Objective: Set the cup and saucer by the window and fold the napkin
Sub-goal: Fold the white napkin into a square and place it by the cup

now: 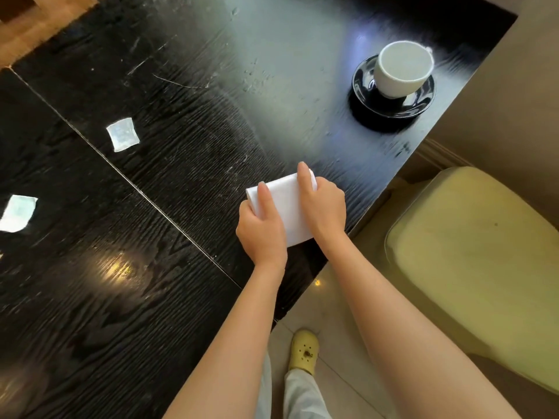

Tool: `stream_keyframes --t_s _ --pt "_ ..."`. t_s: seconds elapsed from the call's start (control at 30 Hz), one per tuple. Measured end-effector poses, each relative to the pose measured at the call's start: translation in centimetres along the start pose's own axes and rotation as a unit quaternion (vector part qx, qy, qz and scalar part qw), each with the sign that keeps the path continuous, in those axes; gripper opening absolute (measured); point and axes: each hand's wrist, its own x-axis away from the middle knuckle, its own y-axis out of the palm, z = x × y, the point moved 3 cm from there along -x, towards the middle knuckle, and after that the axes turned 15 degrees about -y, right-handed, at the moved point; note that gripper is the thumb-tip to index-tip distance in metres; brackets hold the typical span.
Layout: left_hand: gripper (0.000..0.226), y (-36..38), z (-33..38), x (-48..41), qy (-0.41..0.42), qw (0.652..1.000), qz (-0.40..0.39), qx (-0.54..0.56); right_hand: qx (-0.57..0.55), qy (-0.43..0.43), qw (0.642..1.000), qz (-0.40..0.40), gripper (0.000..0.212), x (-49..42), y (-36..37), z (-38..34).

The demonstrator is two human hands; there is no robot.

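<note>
Both hands are on the white napkin (289, 207) now, down near the front right edge of the black wood-grain surface (169, 164). The napkin is a compact folded rectangle, lying flat. The left hand (261, 229) grips its left side, thumb laid along the top, fingers (250, 204) curled under the edge and holding the cloth. The right hand (325, 204) clamps the right side, one finger stretched along the top edge to the far corner, the rest wrapped over the fold, so those fingers are closed on the napkin too.

Up in the far right corner sits the white cup (402, 68), standing upright on its glossy black saucer (393, 95), well apart from the hands and close to the surface's right edge.

Over on the left, two small pale sachets (123, 134) (18, 213) lie flat. A yellow-green seat cushion (472, 258) is just off the right edge, and a yellow clog (304, 350) shows on the tiled floor below.
</note>
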Motion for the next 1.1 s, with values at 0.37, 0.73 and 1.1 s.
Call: stream_keyframes --t_s 0.37,0.73,1.1 --pt "0.059 0.6 -0.3 -1.0 -0.073 0.993 -0.019 -0.092 0.053 0.011 0.997 0.047 0.055 1.6 -0.3 0.2" --pt "0.055 0.8 2.8 4.7 -0.048 0.984 -0.102 -0.141 -0.009 0.104 0.994 0.038 0.053 3.5 -6.5 0.0" --pt "0.052 6.2 15.2 12.0 0.111 0.972 -0.175 -0.114 -0.024 0.014 0.991 0.133 0.049 -1.2 -20.2 -5.0"
